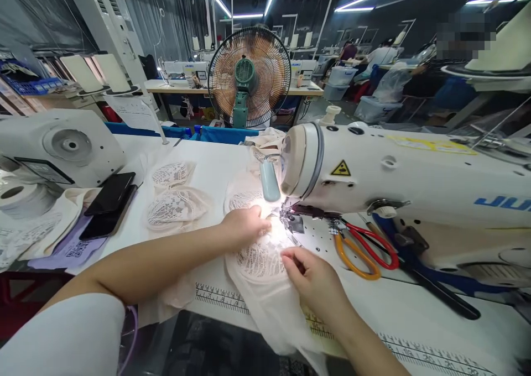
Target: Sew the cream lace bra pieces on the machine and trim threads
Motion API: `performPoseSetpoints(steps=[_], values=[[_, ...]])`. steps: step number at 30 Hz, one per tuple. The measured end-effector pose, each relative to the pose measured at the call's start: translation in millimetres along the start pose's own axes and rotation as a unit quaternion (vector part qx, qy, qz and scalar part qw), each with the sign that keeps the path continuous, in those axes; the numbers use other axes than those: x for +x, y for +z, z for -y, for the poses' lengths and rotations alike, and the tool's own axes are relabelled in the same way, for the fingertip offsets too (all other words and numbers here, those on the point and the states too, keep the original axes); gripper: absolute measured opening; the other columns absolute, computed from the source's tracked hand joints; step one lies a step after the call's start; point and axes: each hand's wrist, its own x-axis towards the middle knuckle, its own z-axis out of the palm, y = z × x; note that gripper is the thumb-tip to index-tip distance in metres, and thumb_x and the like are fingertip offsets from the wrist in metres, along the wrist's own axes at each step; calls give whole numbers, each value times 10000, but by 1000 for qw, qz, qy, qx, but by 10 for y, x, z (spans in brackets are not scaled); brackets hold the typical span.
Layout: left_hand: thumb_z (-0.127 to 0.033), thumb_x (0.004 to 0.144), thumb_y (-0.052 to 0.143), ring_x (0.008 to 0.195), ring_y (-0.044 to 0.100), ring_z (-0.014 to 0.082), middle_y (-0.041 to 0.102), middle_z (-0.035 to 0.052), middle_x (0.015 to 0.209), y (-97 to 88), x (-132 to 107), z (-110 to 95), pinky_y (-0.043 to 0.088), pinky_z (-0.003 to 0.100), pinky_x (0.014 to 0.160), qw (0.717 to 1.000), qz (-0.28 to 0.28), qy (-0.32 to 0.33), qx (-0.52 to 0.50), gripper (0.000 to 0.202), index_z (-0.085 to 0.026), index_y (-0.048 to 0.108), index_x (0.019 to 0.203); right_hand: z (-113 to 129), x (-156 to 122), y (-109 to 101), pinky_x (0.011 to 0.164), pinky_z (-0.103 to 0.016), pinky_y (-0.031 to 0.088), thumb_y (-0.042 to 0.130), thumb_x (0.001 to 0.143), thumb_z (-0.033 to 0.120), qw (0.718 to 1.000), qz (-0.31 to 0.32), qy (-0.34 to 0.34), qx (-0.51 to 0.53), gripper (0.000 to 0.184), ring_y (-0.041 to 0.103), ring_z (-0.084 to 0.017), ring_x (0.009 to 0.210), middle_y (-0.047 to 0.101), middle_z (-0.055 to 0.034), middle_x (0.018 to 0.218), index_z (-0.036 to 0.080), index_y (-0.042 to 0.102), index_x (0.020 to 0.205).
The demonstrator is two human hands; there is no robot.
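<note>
Head view: looks partway, with lace piece (259,262) on desk (207,157) up at sewing machine (415,171), not yet free. Pinching lace edge with right hand (317,282); resting left hand (243,229) on lace near needle area, can't tell its grip. Can't sort lace cups (176,207) lying at left into finished or waiting.

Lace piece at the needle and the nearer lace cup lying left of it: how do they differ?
The lace piece has the left hand and right hand on it; the lace cup has neither. The cup lies on the tabletop; the piece trails over its front edge. Both are pale and lacy.
</note>
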Motion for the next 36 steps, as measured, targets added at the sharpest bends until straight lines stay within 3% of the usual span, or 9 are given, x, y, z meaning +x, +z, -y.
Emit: performPoseSetpoints(steps=[2, 4, 9, 17, 21, 28, 36], values=[[-340, 835, 423, 607, 516, 171, 551, 33, 758, 12, -32, -41, 327, 253, 499, 999, 24, -15, 16, 230, -193, 572, 930, -69, -6, -18, 482, -238, 438, 463, 833, 230, 999, 7, -17, -40, 216, 621, -161, 583, 687, 17, 678, 245, 668, 900], [-275, 773, 490, 628, 528, 183, 547, 42, 814, 9, -36, -95, 317, 252, 492, 997, 39, 26, 63, 211, -213, 583, 952, -112, -10, -21, 466, -234, 438, 454, 841, 212, 995, 4, -40, -91, 265, 643, -165, 619, 712, 5, 746, 253, 667, 993], [-190, 682, 541, 656, 546, 210, 525, 68, 911, -32, 38, -197, 309, 251, 468, 987, 73, 64, 128, 395, -241, 575, 1072, -169, 30, -24, 403, -231, 409, 436, 851, 192, 986, -1, -61, -154, 295, 641, -156, 578, 719, -14, 767, 225, 668, 1030], [-221, 746, 492, 695, 569, 238, 557, 86, 894, 35, 138, -213, 366, 269, 481, 987, 66, 59, 134, 337, -206, 566, 1075, -209, 124, 4, 438, -224, 395, 428, 853, 174, 980, 35, -28, -195, 321, 622, -151, 579, 706, -36, 755, 197, 650, 1083], [-200, 718, 500, 703, 580, 243, 567, 87, 886, 54, 170, -237, 399, 285, 494, 986, 68, 67, 134, 322, -184, 568, 1032, -175, 159, -7, 452, -233, 373, 429, 858, 170, 973, 51, -18, -223, 295, 605, -161, 581, 686, -38, 729, 205, 655, 1045], [-181, 728, 497, 758, 595, 261, 586, 107, 927, 5, 183, -311, 457, 314, 557, 988, 98, 43, 110, 300, -157, 563, 1020, -22, 212, -61, 434, -250, 237, 430, 846, 165, 954, 98, 12, -285, 193, 501, -164, 520, 561, -16, 595, 219, 598, 768], [-156, 767, 463, 833, 602, 266, 597, 111, 1022, -93, 245, -344, 483, 318, 608, 987, 117, 26, 105, 391, -158, 534, 1152, 107, 269, -64, 456, -263, 196, 435, 845, 164, 937, 135, 50, -317, 142, 497, -177, 564, 532, -28, 620, 188, 573, 818]])
